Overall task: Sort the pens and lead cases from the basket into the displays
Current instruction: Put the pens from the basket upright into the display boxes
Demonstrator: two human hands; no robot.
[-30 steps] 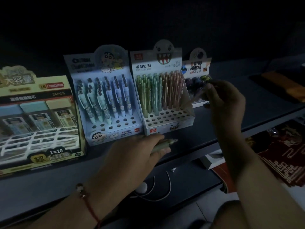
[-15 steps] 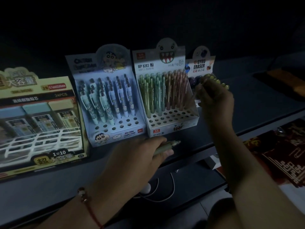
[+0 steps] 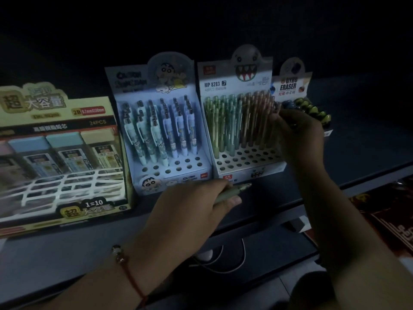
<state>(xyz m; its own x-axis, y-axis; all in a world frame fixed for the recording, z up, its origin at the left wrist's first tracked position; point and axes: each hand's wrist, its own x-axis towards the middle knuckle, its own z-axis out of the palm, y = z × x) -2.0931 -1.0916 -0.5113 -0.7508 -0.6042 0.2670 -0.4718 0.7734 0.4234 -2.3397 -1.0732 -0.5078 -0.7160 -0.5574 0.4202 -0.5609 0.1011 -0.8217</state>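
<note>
The monster-faced pen display (image 3: 250, 173) stands right of centre with rows of green, teal and peach pens (image 3: 234, 121). My right hand (image 3: 299, 133) is at its right end, pinching a peach pen in among the last row. My left hand (image 3: 192, 211) rests low in front of the displays and grips a green pen (image 3: 232, 191) whose tip points right. Left of the monster display, the cartoon pen display (image 3: 169, 173) holds blue-white pens. At far left is the yellow lead case box (image 3: 55, 113), with a white wire basket (image 3: 67, 186) in front of it.
A gyro eraser display (image 3: 290, 86) stands behind my right hand. All of this sits on a dark shelf (image 3: 368, 148). Below its front edge lie a lower tray with a white cable (image 3: 223, 265) and a red patterned sheet (image 3: 384, 211) at right.
My right hand has moved left and down from the eraser display to the right end of the monster display. My left hand has stayed put with the green pen.
</note>
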